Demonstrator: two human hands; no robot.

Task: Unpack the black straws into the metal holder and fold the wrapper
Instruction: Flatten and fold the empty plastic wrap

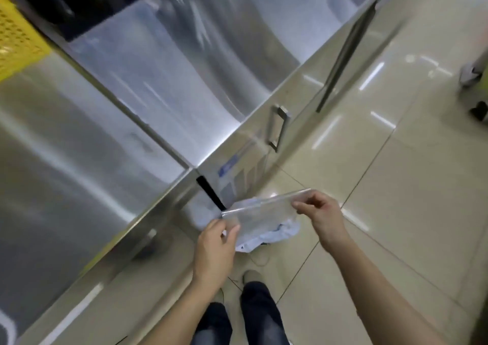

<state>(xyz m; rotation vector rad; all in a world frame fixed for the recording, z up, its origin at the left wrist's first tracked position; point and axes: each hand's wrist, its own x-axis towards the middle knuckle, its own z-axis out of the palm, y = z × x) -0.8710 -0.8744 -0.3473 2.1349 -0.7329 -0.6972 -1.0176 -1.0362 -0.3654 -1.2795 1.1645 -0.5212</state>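
A clear plastic wrapper [260, 210] is stretched flat between both hands, low in the picture and just off the counter's corner. My left hand [214, 249] pinches its lower left end between thumb and fingers. My right hand [323, 214] pinches its upper right end. The wrapper looks empty, and I see no black straws and no metal holder in the frame. The picture is blurred by motion.
A stainless steel counter [111, 138] fills the left and top, with a cabinet door handle [278, 127] on its front. A yellow perforated crate [18, 38] sits at the far left. A white bag [266, 235] lies on the tiled floor [396, 186] below the wrapper.
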